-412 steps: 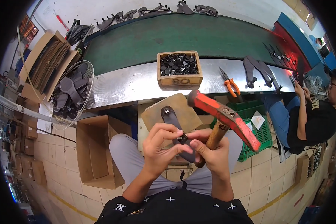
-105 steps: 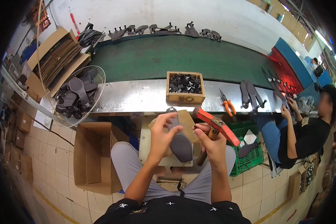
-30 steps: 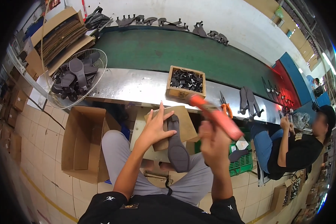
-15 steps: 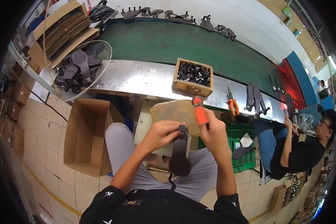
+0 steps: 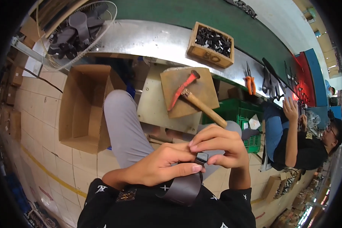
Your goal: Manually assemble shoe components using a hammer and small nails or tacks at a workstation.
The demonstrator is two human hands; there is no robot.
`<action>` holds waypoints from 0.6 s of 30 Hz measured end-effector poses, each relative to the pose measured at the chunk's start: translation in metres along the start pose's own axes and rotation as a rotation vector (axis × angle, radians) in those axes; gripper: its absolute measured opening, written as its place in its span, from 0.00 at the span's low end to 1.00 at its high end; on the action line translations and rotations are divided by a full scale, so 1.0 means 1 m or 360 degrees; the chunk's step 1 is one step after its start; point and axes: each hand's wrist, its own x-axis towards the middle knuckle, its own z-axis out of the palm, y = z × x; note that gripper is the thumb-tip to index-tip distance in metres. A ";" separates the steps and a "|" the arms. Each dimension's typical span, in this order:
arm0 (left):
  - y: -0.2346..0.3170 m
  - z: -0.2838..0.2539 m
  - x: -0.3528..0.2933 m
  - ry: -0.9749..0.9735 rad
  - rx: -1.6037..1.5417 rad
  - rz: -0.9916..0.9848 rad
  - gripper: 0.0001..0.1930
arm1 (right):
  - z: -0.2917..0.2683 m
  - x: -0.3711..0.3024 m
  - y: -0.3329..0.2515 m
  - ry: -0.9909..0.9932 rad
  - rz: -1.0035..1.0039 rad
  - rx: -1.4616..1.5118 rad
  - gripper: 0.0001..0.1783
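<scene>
Close to my body, my left hand (image 5: 165, 164) grips a dark shoe sole (image 5: 184, 189) by its heel, with the thumb laid across it. A black heel tip (image 5: 202, 156) points up between my hands. Curled fingers of my right hand (image 5: 222, 146) bracket that tip, fingertips at its upper side and thumb by its right. Part of the heel is hidden by my fingers. Beyond the hands, a hammer (image 5: 201, 103) with a red head and wooden handle lies on a brown square pad (image 5: 169, 85), its handle reaching toward my right hand.
A wooden box (image 5: 211, 57) of small black pieces stands on the metal bench edge, with orange-handled pliers (image 5: 250, 81) to its right. A wire basket (image 5: 112, 19) of soles sits left, above an open carton (image 5: 68, 114). A co-worker (image 5: 307, 148) sits at right, beside a green crate (image 5: 250, 144).
The hammer has left my right hand and lies on the pad. My right hand has come to the heel tip. The sole has moved nearer my body, and the view has tilted down.
</scene>
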 end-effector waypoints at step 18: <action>-0.023 0.017 0.042 -0.0286 -0.0435 -0.0379 0.29 | 0.008 -0.071 -0.027 0.0803 0.0195 -0.0865 0.20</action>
